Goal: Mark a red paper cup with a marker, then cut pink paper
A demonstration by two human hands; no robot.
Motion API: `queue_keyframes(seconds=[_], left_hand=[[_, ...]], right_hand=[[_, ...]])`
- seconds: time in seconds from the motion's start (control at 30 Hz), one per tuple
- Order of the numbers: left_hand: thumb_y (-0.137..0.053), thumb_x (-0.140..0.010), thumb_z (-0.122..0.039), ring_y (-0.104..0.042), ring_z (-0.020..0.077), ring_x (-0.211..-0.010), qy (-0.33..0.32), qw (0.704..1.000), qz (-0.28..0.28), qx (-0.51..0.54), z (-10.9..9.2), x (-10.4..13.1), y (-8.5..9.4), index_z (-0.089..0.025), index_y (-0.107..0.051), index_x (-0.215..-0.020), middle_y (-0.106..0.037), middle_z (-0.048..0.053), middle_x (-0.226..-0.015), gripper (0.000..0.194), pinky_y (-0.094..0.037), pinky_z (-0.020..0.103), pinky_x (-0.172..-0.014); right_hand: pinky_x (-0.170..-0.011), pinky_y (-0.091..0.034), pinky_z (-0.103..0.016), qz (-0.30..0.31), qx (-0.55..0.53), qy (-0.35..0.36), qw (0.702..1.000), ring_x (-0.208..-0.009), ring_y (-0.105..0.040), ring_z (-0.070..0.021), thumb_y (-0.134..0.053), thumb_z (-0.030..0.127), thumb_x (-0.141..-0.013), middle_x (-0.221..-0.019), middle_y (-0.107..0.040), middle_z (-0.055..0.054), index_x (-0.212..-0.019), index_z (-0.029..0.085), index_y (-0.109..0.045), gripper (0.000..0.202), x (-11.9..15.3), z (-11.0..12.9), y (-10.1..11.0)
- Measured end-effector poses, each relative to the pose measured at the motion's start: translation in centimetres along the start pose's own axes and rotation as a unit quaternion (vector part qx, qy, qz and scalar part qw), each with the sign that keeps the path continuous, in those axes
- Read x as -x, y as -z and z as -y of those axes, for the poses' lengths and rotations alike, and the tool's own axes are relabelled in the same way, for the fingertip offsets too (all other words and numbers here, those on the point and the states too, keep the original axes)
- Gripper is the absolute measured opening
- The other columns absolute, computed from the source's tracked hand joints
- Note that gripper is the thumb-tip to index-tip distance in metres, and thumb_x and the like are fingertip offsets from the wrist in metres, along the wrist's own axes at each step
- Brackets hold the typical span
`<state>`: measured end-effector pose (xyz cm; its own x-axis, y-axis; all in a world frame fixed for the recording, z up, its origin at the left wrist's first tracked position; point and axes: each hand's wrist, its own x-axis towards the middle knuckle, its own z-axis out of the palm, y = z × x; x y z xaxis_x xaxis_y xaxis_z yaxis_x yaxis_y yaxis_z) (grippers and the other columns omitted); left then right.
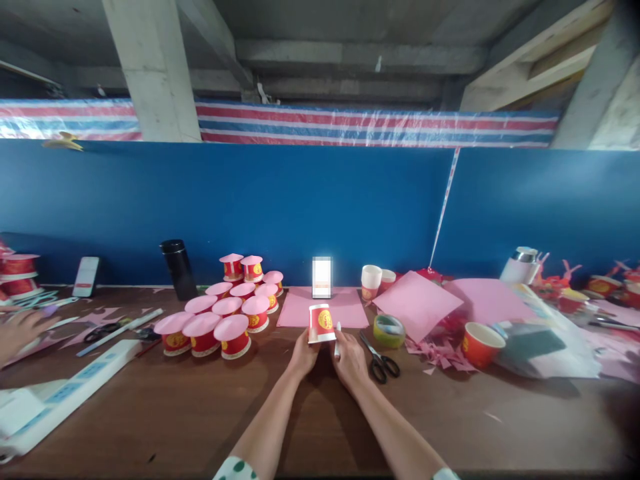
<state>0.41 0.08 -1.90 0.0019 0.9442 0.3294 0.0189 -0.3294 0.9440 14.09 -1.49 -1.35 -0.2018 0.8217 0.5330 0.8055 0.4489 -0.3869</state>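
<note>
A red paper cup (321,323) with a yellow emblem and white edges is held upside down in front of me, its wider rim at the bottom. My left hand (303,355) is closed on the cup's left side. On the right side, my right hand (350,357) is closed round a slim white pen-like item (338,340), close beside the cup; whether its fingers also touch the cup is hard to see. Behind the cup lie pink paper sheets (295,310), with a bright phone-like screen (322,277) upright at their back edge.
Several red cups with pink paper discs (233,328) stand left. Scissors (383,365), green tape (389,331), a red cup (483,345) and pink paper (419,305) lie right. A black bottle (179,270), a power strip (75,393) and another person's hand (20,333) are further left.
</note>
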Motion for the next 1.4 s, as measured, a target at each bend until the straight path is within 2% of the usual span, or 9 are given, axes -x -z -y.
queue_keyframes(seconds=[0.4, 0.57, 0.8, 0.97, 1.2, 1.4], left_hand=[[-0.059, -0.072, -0.041, -0.061, 0.0225, -0.081, -0.001, 0.999, -0.001, -0.033, -0.03, -0.02, 0.05, -0.011, -0.057, -0.088, -0.067, 0.009, -0.088, 0.034, -0.047, 0.030, -0.072], [-0.061, -0.070, -0.038, -0.062, 0.0227, -0.080, 0.007, 1.000, 0.004, -0.014, -0.08, 0.00, 0.01, -0.012, -0.058, -0.089, -0.067, 0.010, -0.089, 0.032, -0.047, 0.031, -0.071], [-0.069, -0.061, -0.035, -0.062, 0.0239, -0.081, 0.010, 1.000, -0.028, 0.000, -0.40, 0.00, -0.21, -0.012, -0.060, -0.087, -0.068, 0.010, -0.089, 0.036, -0.047, 0.031, -0.071], [-0.070, -0.059, -0.034, -0.062, 0.0227, -0.074, 0.031, 0.999, -0.044, -0.001, -0.51, -0.12, -0.34, -0.013, -0.061, -0.077, -0.069, 0.008, -0.079, 0.029, -0.047, 0.031, -0.068], [-0.066, -0.062, -0.031, -0.061, 0.0209, -0.072, 0.017, 1.000, -0.025, -0.001, 0.21, -0.14, -0.15, -0.013, -0.059, -0.081, -0.068, 0.007, -0.080, 0.027, -0.047, 0.029, -0.066], [-0.065, -0.064, -0.030, -0.062, 0.0228, -0.077, 0.015, 0.999, 0.003, -0.035, -0.24, 0.08, -0.02, -0.012, -0.061, -0.082, -0.068, 0.008, -0.083, 0.025, -0.047, 0.030, -0.068]], right_hand=[[-0.074, -0.038, -0.025, -0.022, 0.001, 0.009, 1.000, -0.087, -0.054, -0.0196, -0.039, 0.018, -0.086, -0.090, -0.063, -0.006, -0.103, 0.019, -0.056, 0.025, -0.07, 0.00, 0.00], [-0.074, -0.039, -0.025, -0.030, -0.003, 0.012, 0.999, -0.087, -0.055, -0.0195, -0.040, 0.019, -0.086, -0.088, -0.063, -0.006, -0.101, 0.019, -0.057, 0.023, -0.06, 0.08, 0.16], [-0.074, -0.040, -0.025, -0.040, -0.019, 0.019, 0.999, -0.087, -0.055, -0.0194, -0.043, 0.017, -0.083, -0.087, -0.063, -0.006, -0.098, 0.019, -0.057, 0.021, -0.01, 0.00, 0.33], [-0.075, -0.040, -0.025, -0.045, -0.024, 0.020, 0.999, -0.088, -0.056, -0.0190, -0.044, 0.015, -0.082, -0.088, -0.064, -0.006, -0.100, 0.019, -0.057, 0.023, 0.00, -0.01, 0.32], [-0.073, -0.041, -0.024, -0.053, -0.025, 0.013, 0.998, -0.086, -0.057, -0.0181, -0.045, 0.016, -0.082, -0.088, -0.064, -0.005, -0.098, 0.019, -0.058, 0.020, 0.06, 0.01, 0.28], [-0.075, -0.041, -0.024, -0.088, -0.018, -0.005, 0.996, -0.085, -0.058, -0.0174, -0.046, 0.019, -0.083, -0.088, -0.065, -0.005, -0.098, 0.019, -0.059, 0.020, 0.13, -0.29, -0.04]])
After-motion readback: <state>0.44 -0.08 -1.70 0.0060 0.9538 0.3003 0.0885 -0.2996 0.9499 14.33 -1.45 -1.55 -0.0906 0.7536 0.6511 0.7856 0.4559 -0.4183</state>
